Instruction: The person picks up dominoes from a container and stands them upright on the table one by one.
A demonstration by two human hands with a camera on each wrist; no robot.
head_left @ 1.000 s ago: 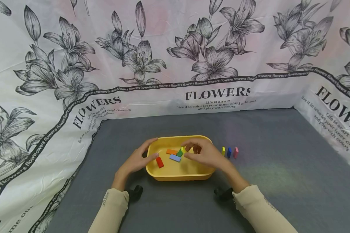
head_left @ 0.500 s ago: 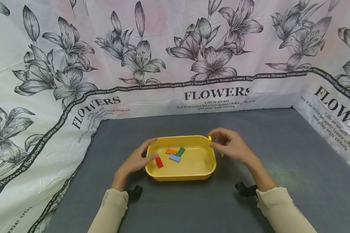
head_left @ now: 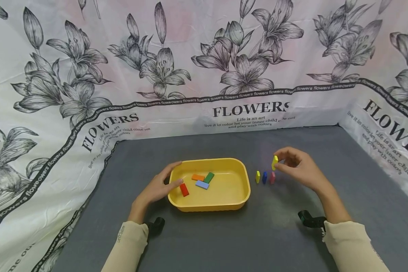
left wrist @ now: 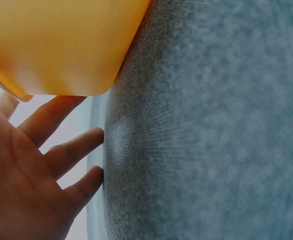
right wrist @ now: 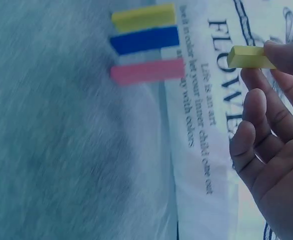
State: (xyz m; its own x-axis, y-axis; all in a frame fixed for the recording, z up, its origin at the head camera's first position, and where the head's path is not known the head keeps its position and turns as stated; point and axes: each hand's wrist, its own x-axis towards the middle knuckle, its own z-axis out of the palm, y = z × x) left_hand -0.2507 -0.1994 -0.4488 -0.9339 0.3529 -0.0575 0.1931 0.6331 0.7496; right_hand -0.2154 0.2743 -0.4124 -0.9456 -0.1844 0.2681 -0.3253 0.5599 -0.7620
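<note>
My right hand (head_left: 300, 166) pinches a yellow block (head_left: 275, 162) between thumb and fingers, above the table and right of a short row of standing blocks. In that row stand another yellow block (head_left: 257, 177), a blue block (head_left: 265, 177) and a pink block (head_left: 272, 177). On the left, my left hand (head_left: 157, 187) holds the rim of a yellow plastic tray (head_left: 226, 193), its thumb over the edge and its fingers along the outside. Inside the tray lie a red block (head_left: 184, 190), an orange block (head_left: 198, 177), a green block (head_left: 209, 177) and a light blue block (head_left: 202, 184).
A dark grey cloth (head_left: 204, 241) covers the table. Behind it and along both sides hangs a white curtain (head_left: 176, 113) printed with flowers and lettering. Dark straps with small mounts sit at both wrists, below beige sleeves (head_left: 127, 241).
My right hand has carried the yellow block up out of the tray and rightward, past the standing row. The left hand has stayed at the tray's left end.
</note>
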